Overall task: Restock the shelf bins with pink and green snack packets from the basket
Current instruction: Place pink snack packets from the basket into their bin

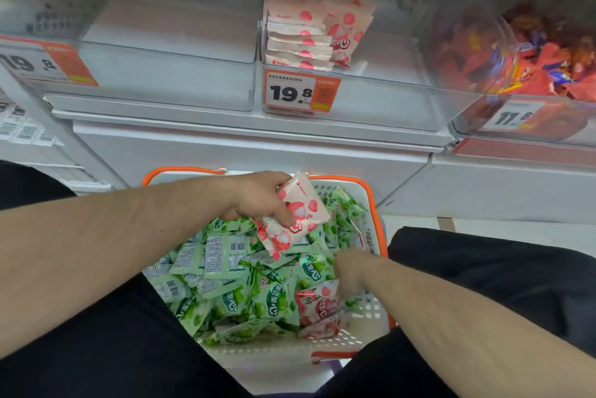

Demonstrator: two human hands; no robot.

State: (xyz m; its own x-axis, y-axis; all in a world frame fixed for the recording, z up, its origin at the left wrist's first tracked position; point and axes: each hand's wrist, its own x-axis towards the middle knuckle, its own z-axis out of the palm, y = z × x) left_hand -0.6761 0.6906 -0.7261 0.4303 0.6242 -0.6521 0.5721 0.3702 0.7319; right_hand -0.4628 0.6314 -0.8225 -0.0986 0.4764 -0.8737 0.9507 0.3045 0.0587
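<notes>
A white basket (338, 347) with an orange rim sits between my knees, full of green snack packets (274, 301) with a few pink packets (317, 307) near its right side. My left hand (258, 197) holds a small bunch of pink packets (298, 210) above the basket's far end. My right hand (350, 270) reaches down among the packets at the right side; its fingers are buried and hidden. On the shelf above, the middle clear bin (371, 101) holds stacked pink packets (306, 27). The clear bin to its left (161, 75) shows no packets.
A clear bin (483, 43) at the right holds red and orange wrapped snacks. Orange price tags (301, 93) hang on the bin fronts. A white shelf base (242, 152) stands right behind the basket. My black-trousered knees (500, 268) flank the basket.
</notes>
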